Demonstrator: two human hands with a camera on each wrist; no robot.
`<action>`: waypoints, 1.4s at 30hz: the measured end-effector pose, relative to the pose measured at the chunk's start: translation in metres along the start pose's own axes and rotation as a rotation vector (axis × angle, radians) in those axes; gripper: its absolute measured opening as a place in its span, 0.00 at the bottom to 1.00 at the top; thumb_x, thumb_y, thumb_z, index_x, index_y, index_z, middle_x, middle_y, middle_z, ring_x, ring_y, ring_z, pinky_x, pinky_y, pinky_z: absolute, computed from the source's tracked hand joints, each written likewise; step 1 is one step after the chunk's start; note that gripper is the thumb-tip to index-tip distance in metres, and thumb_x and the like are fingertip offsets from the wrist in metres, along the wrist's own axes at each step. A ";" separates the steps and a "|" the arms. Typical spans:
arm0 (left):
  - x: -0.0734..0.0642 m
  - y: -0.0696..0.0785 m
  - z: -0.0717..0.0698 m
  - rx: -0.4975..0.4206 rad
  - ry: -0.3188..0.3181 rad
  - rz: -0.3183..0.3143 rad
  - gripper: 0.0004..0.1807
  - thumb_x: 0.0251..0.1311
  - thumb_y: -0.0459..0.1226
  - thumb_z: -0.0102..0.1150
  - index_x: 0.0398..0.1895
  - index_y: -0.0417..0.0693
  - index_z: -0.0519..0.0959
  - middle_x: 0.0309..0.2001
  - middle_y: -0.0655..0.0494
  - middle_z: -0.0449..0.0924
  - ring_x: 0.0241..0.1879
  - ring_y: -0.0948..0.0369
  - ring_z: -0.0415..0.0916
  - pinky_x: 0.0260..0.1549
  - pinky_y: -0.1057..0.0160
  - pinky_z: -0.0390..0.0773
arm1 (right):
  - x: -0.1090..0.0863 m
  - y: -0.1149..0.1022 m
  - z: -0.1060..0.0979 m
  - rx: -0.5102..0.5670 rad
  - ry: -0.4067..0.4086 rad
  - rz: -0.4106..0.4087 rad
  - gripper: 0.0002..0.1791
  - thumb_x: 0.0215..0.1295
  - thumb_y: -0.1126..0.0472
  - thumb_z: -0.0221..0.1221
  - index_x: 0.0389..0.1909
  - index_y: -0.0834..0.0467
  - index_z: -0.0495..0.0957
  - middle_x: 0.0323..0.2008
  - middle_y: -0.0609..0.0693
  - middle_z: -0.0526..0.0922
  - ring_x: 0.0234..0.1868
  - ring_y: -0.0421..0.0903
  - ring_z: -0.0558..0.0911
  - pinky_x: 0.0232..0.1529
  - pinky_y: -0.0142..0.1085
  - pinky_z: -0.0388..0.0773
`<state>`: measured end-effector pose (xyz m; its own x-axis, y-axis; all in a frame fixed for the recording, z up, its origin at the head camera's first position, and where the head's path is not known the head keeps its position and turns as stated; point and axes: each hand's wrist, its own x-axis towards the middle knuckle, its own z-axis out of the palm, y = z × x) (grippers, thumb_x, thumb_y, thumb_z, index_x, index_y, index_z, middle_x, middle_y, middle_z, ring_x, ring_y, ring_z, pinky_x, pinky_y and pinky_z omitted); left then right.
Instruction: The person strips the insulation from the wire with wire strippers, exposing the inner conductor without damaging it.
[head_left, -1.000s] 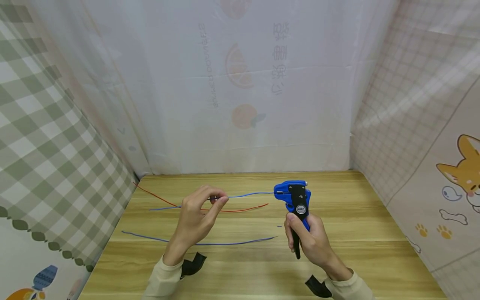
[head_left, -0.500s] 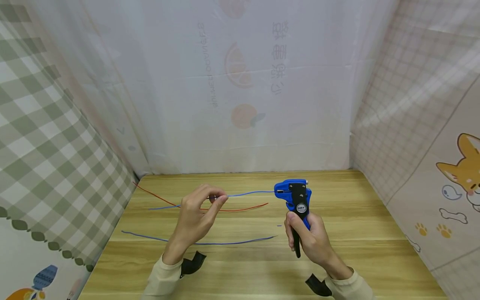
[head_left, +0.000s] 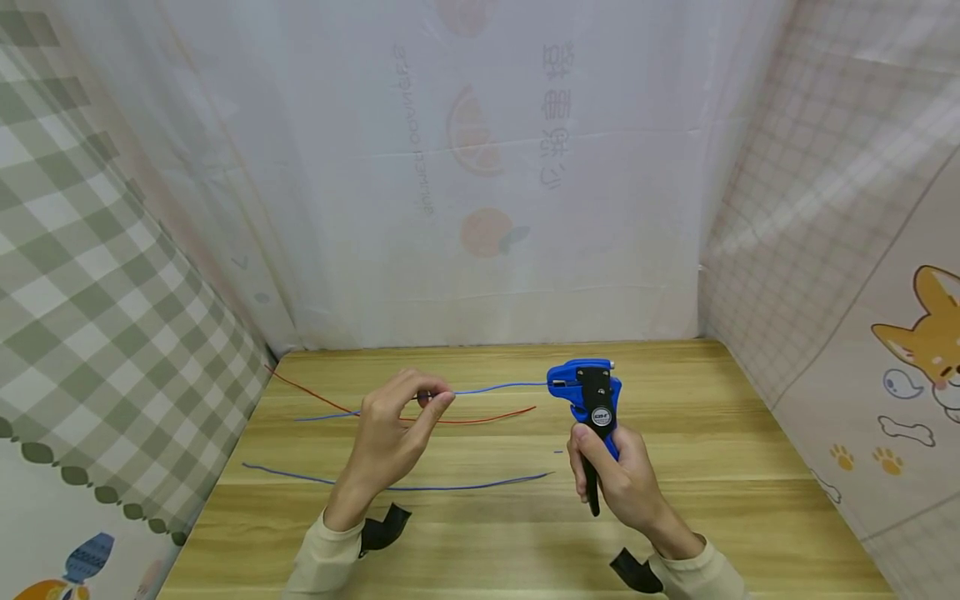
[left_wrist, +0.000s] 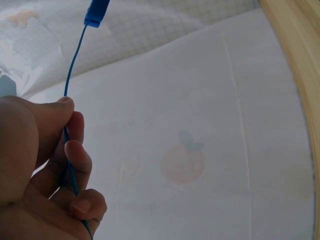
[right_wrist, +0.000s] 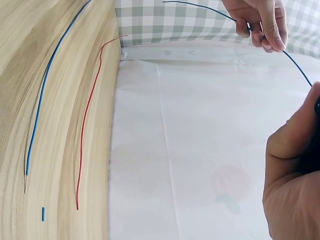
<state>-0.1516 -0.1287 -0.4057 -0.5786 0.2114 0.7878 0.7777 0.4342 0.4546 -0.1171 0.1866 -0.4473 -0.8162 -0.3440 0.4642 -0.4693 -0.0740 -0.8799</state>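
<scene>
Between thumb and fingers my left hand pinches a blue wire, whose tail sticks out behind the hand to the left. In the left wrist view the wire runs from the fingertips up to the tool's blue nose. My right hand grips the handles of a blue and black wire stripper, held upright above the table. The wire's right end sits at the stripper's mouth; the tip inside is hidden.
On the wooden table lie a red wire, a second blue wire with a bare metal end, and a short blue piece of insulation. A white curtain hangs behind; checked cloths flank both sides.
Almost nothing differs. Both hands, the blue wire and the wire stripper hold nearly the same places; only a tiny shift of the whole view shows.
</scene>
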 end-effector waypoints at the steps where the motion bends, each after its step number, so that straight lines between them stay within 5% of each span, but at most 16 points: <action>1: 0.000 0.000 0.000 0.001 0.002 0.006 0.11 0.64 0.23 0.77 0.40 0.48 0.90 0.34 0.57 0.89 0.34 0.63 0.80 0.38 0.70 0.80 | 0.000 0.000 0.000 0.000 -0.001 0.000 0.20 0.88 0.76 0.41 0.33 0.64 0.74 0.16 0.58 0.73 0.13 0.47 0.77 0.13 0.38 0.78; 17: 0.000 -0.004 -0.005 0.004 0.013 0.034 0.13 0.61 0.21 0.77 0.42 0.47 0.90 0.34 0.55 0.89 0.33 0.61 0.79 0.38 0.70 0.79 | 0.000 0.001 -0.009 0.001 0.010 0.004 0.19 0.89 0.75 0.40 0.34 0.67 0.73 0.18 0.58 0.74 0.15 0.48 0.78 0.14 0.39 0.79; 24: -0.002 -0.005 -0.005 -0.003 -0.040 -0.035 0.09 0.65 0.25 0.78 0.40 0.48 0.91 0.34 0.58 0.89 0.34 0.64 0.79 0.39 0.73 0.78 | -0.003 0.002 -0.015 0.002 0.043 0.011 0.18 0.90 0.74 0.40 0.36 0.67 0.73 0.20 0.58 0.74 0.17 0.49 0.79 0.16 0.42 0.81; 42: -0.004 -0.015 0.001 0.020 -0.109 -0.034 0.07 0.68 0.26 0.76 0.42 0.46 0.93 0.38 0.57 0.92 0.36 0.62 0.85 0.38 0.69 0.83 | -0.013 0.009 -0.027 0.146 0.059 0.022 0.16 0.92 0.72 0.36 0.44 0.70 0.70 0.28 0.58 0.81 0.27 0.50 0.85 0.29 0.45 0.89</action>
<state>-0.1610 -0.1350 -0.4165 -0.6283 0.2899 0.7219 0.7530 0.4596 0.4708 -0.1193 0.2157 -0.4585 -0.8462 -0.2919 0.4458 -0.4003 -0.2038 -0.8934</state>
